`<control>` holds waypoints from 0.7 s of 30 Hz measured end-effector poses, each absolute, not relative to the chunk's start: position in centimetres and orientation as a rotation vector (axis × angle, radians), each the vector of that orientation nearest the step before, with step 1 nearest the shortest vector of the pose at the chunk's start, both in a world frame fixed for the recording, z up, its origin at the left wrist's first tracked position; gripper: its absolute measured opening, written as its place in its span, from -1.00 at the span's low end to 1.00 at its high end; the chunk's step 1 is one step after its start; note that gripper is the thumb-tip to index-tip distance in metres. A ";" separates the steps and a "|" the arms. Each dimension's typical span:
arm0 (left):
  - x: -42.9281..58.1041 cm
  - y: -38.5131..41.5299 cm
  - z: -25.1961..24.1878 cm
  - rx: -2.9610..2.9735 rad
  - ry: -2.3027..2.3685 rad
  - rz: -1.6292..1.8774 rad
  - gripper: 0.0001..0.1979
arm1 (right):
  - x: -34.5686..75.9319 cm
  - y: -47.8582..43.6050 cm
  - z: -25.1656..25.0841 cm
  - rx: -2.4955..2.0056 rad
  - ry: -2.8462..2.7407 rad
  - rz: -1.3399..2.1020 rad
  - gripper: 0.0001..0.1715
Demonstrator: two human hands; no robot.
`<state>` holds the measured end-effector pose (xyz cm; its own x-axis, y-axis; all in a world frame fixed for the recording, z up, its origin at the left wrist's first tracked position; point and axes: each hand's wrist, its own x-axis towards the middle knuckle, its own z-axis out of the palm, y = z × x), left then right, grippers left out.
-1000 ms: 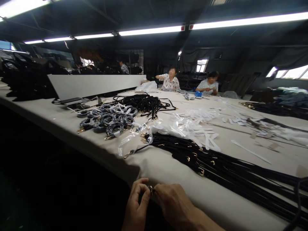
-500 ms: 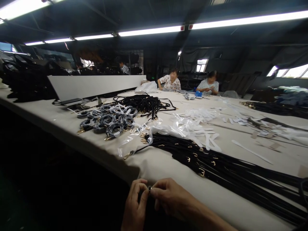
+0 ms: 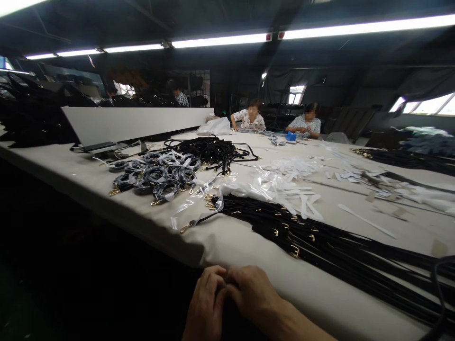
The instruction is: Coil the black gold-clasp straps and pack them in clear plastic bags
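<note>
And here we are at the near edge of the table (image 3: 227,239), both hands low, just off its lip, over deep shadow! Left hand (image 3: 205,303) on one side, right hand (image 3: 254,296) on the other, fingers curled, tips meeting in a tight, narrow grip, and what sits between them? Can't tell, the knuckles cover it all! Any small piece in that huddle would be right there at the near edge, and just beyond the right hand lie the black straps (image 3: 327,253), running along that same edge towards the right, gold buckles (image 3: 295,251) catching the light!

For close finger work like this, the left looks best used as the anchor, firm and quiet, with the right making small, patient turns from the wrist. Light matters too: it's murky below that lip, so working a touch higher, against the table's pale top, should help the eye. And mind the right forearm, close alongside the edge; a careless sweep could snag a buckle, so elbow in! Along the edge to the left, the coiled straps (image 3: 155,174) sit well apart from the hands, no bother there, while the clear film (image 3: 245,189) and white strips (image 3: 304,204) lie further in from the edge, beyond the black straps
</note>
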<state>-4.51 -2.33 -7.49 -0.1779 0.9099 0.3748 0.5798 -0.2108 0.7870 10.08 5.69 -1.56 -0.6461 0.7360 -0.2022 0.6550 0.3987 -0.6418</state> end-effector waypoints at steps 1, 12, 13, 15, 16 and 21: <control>-4.8 -2.5 -7.7 1.851 1.760 1.347 -0.81 | 10.1 5.9 -1.4 -1.318 -2.474 1.189 -0.82; -3.8 -3.4 -8.3 1.768 1.945 1.446 -0.70 | 11.0 5.0 -0.9 -1.329 -2.156 1.805 -0.82; -3.5 -3.5 -8.3 1.739 1.925 1.454 -0.67 | 11.1 5.1 -0.9 -1.307 -2.162 1.841 -0.82; -4.3 -3.6 -8.2 1.676 1.932 1.390 -0.64 | 11.7 5.7 -0.4 -1.277 -2.160 1.980 -0.85; -5.2 -3.7 -8.2 1.639 1.967 1.346 -0.64 | 12.3 6.1 0.0 -1.269 -2.152 2.044 -0.86; -7.1 -3.9 -7.8 1.569 2.109 1.367 -0.61 | 14.8 7.3 2.3 -1.381 -2.123 1.943 -0.88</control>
<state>-7.10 -3.88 -7.79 -0.4276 0.8299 0.3583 0.6662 0.0214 0.7455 14.80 7.31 2.32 -0.6245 0.5445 -0.5600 0.6058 -0.1148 -0.7873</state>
